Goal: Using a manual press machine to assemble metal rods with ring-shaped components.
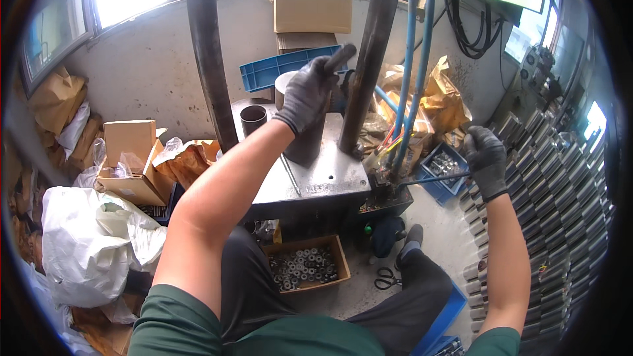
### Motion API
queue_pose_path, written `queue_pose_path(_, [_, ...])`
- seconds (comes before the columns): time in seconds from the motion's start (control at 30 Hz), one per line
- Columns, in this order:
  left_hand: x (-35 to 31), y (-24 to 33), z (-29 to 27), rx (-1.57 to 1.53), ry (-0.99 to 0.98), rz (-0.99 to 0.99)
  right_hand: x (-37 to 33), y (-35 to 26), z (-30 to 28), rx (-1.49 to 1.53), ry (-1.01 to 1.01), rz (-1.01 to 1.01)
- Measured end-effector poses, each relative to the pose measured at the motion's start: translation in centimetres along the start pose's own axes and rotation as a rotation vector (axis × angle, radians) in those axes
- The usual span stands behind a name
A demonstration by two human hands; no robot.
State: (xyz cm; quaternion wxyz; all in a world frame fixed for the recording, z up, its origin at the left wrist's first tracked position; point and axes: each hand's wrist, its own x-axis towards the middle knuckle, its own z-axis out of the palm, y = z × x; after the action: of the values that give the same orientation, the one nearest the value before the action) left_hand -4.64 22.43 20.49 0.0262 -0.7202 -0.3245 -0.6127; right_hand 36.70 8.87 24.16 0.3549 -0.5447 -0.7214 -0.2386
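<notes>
My left hand point(307, 94), in a grey glove, is closed around a short dark metal cylinder point(341, 58), which sticks out tilted past the fingers. It is raised over the bed plate point(316, 181) of a press, between the two dark posts. Below it stands a wide dark cylinder point(304, 145), partly hidden by my hand and arm. A hollow dark tube point(254, 119) stands upright at the plate's left. At the right, my gloved right hand point(486, 160) is curled at the end of a thin dark lever point(435, 178) that reaches out from the press.
A cardboard box of small metal rings point(303, 267) sits below the press, scissors point(387, 279) on the floor beside it. Stacked metal tubes point(534, 224) fill the right. A blue bin of parts point(443, 173) stands before them. A white sack point(99, 244) and open carton point(132, 165) are left.
</notes>
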Motion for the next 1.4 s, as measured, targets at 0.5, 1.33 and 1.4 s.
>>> queue_pose_path(0.5, [-24.9,10.0,0.8,-1.219,-0.079,-1.788,-18.6,-13.6,0.1,0.636,-0.067,-0.019])
queue_pose_path(1.33, [-30.9,12.0,-1.5,-0.935,-0.605,-1.561,-32.3,-23.8,14.9,1.878,-0.552,1.618])
queue_pose_path(1.4, [-31.5,11.0,-1.6,-0.881,-0.669,-1.426,-30.0,-24.8,13.9,1.813,-0.573,1.590])
